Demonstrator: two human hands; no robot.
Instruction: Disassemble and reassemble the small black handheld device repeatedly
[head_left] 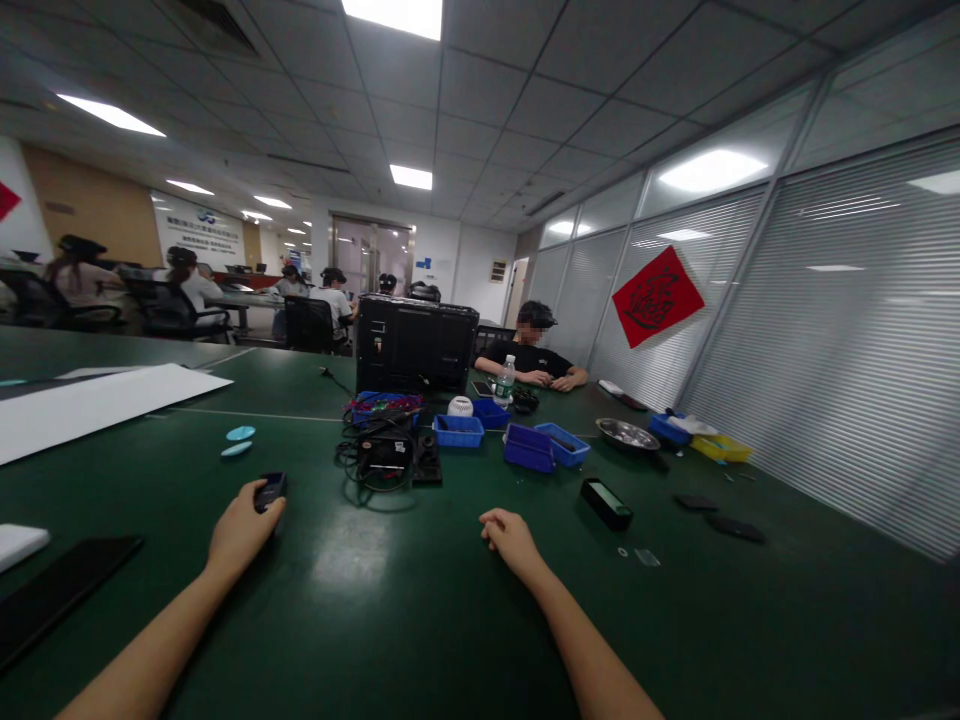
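My left hand [244,525] is closed around a small dark handheld device [271,490] on the green table [420,620]. Its thumb and fingers cover part of the device, so its exact kind does not show. To the right, my right hand [514,540] rests low over the table with its fingers curled together; whatever may be between them is hidden. A black open-topped case [606,504] with a greenish inside lies right of that hand. Near the case are a small white ring [622,552] and a clear plastic piece [647,558].
Cables and a black power unit [384,455] lie ahead, before a large black computer case [416,345]. Blue bins [529,448], a bottle [505,382] and a metal bowl [628,434] stand farther right. A person [536,350] sits across the table.
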